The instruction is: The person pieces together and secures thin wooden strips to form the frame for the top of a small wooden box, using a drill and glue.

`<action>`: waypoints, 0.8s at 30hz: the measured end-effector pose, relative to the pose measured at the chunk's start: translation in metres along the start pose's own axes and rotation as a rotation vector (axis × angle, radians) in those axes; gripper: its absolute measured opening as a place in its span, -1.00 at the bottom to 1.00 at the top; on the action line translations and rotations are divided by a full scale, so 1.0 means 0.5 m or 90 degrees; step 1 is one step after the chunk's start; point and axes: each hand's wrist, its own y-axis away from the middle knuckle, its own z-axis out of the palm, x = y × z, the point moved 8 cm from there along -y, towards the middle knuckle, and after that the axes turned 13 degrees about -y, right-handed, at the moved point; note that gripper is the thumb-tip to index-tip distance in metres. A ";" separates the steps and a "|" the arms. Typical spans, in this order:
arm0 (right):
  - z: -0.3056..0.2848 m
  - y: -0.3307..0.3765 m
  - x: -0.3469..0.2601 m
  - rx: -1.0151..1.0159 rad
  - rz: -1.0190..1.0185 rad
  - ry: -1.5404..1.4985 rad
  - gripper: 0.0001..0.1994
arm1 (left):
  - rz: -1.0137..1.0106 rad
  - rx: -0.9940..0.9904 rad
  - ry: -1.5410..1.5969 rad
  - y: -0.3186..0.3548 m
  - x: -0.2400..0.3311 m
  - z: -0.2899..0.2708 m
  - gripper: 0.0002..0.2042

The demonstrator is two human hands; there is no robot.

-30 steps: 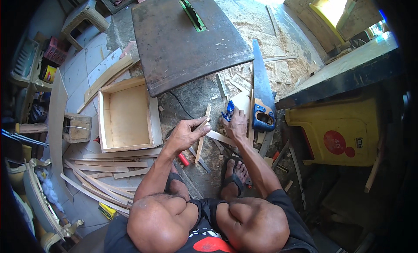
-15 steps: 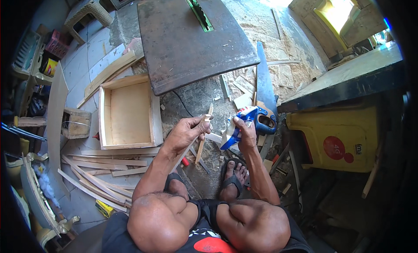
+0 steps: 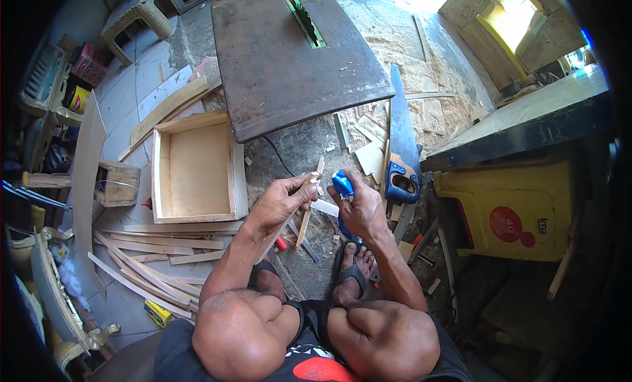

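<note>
Over the floor between my knees and the drawer, my left hand pinches a thin wooden strip. The strip runs down along my wrist, and its pale end pokes out at the fingertips. Close by on the right, my right hand is wrapped around a crumpled blue-and-white plastic packet. Its blue end sticks up beside my thumb, while my fingers hide most of the rest. A small gap separates the packet from the strip's end. Beneath my left hand is another narrow wooden stick; whether I touch it cannot be told.
An open wooden drawer box stands at left, above a pile of wood strips. Ahead is a dark table saw top with its blade raised. A handsaw lies to the right, near a yellow plastic stool.
My right hand has turned and shifted slightly left, so the packet's blue end now points up and its white face is mostly hidden. The left hand keeps its grip on the strip.
</note>
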 end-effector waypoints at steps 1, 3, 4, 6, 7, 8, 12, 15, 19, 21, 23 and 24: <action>0.003 0.002 -0.001 -0.017 -0.010 0.028 -0.58 | -0.001 0.001 -0.010 0.000 0.003 0.002 -0.50; 0.002 0.003 0.002 -0.024 -0.018 0.074 -0.65 | -0.002 0.001 -0.029 0.001 0.013 0.008 -0.61; 0.002 0.004 -0.002 -0.031 -0.011 0.087 -0.66 | -0.006 0.001 -0.020 0.001 0.011 0.010 -0.60; 0.002 0.006 -0.007 -0.045 0.004 0.119 -0.68 | -0.013 0.000 -0.002 0.001 0.008 0.017 -0.56; 0.006 0.007 -0.011 -0.056 0.011 0.137 -0.69 | -0.005 0.000 -0.010 0.004 0.012 0.017 -0.55; 0.011 0.007 -0.013 -0.067 0.019 0.155 -0.69 | 0.004 0.000 -0.017 0.007 0.017 0.017 -0.53; 0.013 0.008 -0.019 -0.076 0.033 0.154 -0.69 | 0.010 -0.002 -0.058 0.006 0.011 0.018 -0.51; 0.008 0.007 -0.019 -0.081 0.050 0.163 -0.75 | 0.009 -0.004 -0.056 0.004 0.013 0.023 -0.52; 0.007 0.007 -0.020 -0.089 0.061 0.177 -0.82 | 0.010 -0.011 -0.058 0.002 0.013 0.026 -0.51; 0.007 0.007 -0.019 -0.084 0.055 0.176 -0.81 | 0.009 -0.014 -0.062 0.003 0.015 0.027 -0.51; 0.007 0.008 -0.016 -0.073 0.044 0.172 -0.78 | 0.007 -0.014 -0.057 0.005 0.015 0.029 -0.50; 0.007 0.008 -0.016 -0.076 0.048 0.172 -0.78 | 0.006 -0.014 -0.054 0.005 0.015 0.029 -0.50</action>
